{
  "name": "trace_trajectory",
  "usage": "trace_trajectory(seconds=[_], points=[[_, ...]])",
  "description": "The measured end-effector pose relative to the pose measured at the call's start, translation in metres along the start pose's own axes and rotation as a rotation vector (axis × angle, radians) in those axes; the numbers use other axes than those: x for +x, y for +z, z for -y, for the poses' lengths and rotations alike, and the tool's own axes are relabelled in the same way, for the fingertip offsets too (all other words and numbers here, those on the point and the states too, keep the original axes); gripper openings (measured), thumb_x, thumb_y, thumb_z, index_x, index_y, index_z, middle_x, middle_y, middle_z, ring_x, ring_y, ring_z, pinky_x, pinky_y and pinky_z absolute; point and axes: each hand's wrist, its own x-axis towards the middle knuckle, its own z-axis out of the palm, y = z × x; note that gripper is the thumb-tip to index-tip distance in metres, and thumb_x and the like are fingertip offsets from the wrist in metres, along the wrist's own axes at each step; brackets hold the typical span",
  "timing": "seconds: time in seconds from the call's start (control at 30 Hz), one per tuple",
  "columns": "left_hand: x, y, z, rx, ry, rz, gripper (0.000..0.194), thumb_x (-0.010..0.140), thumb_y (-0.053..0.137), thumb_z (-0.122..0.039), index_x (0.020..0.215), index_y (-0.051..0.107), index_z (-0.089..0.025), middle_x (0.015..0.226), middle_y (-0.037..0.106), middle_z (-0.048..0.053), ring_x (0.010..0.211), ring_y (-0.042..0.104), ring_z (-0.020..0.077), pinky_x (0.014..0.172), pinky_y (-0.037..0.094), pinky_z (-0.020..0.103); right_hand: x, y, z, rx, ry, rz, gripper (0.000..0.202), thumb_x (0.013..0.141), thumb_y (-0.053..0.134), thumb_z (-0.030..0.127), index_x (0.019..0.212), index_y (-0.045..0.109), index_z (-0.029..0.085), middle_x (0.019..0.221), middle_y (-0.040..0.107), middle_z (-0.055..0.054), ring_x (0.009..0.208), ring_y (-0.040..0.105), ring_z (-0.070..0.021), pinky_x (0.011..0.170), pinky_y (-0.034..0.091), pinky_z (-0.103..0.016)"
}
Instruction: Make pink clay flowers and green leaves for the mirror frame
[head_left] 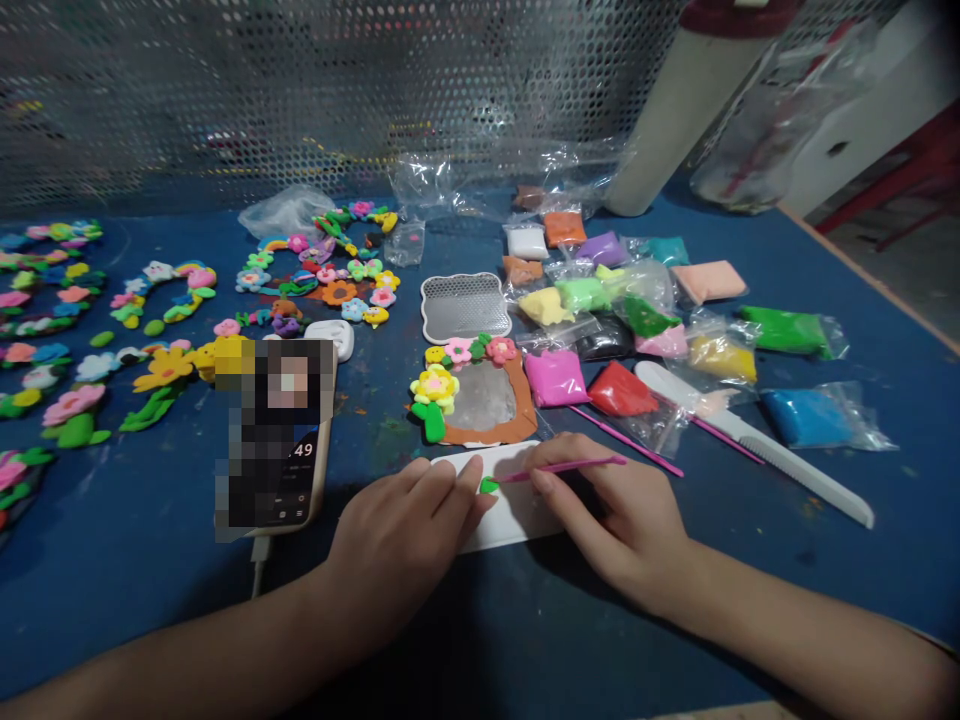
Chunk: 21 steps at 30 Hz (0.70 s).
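Note:
A pink modelling tool (562, 466) is held in my right hand (630, 505), its tip pointing left at a small green clay piece (489, 485). The thumb and index finger of my left hand (420, 515) close around that piece, over a white board (517, 520) lying on the table. Just beyond the board is a mirror frame of brown clay (525, 415), decorated with a yellow clay flower (435, 388), pink flowers and green leaves. Behind the frame stands a small mirror with a wavy white rim (466, 308).
To the left, a phone (300, 450) leans upright with a cable plugged in. Several clay-decorated frames (165, 295) lie behind it. Bagged coloured clay (555, 378), a second pink tool (630, 440) and a white comb (795, 465) are at right. A tall bottle (682, 110) stands behind.

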Motion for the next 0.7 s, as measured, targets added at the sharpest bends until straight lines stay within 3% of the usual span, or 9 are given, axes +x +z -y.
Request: trace_trajectory(seconds=[0.37,0.53,0.7], points=[[0.0002,0.0007,0.0,-0.008,0.003,-0.007,0.022,0.089,0.051,-0.026,0.101,0.063,-0.013,0.059,0.055,-0.002,0.052,0.051,0.0133,0.049,0.036,0.027,-0.0033,-0.0022,-0.0025,-0.024,0.018,0.004,0.013,0.085,0.044,0.009,0.086,0.052,0.019,0.079,0.062,-0.003,0.074,0.06,-0.0135,0.067,0.047,-0.026],[0.0007,0.001,0.0016,0.001,0.017,-0.011,0.022,0.089,0.051,-0.026,0.103,0.063,-0.013,0.06,0.055,-0.001,0.054,0.052,0.0134,0.05,0.037,0.027,-0.0005,-0.0056,-0.0011,0.002,0.051,-0.072,0.013,0.085,0.047,0.01,0.085,0.056,0.019,0.074,0.062,-0.001,0.065,0.059,-0.0114,0.06,0.048,-0.023],[0.0004,-0.0005,0.001,-0.011,0.03,-0.017,0.02,0.089,0.05,-0.023,0.101,0.062,-0.013,0.06,0.054,-0.002,0.052,0.051,0.0125,0.05,0.036,0.026,0.0028,-0.0049,-0.003,0.11,0.082,0.008,0.012,0.086,0.046,0.012,0.082,0.056,0.018,0.073,0.061,-0.001,0.062,0.057,-0.0109,0.057,0.047,-0.023]])
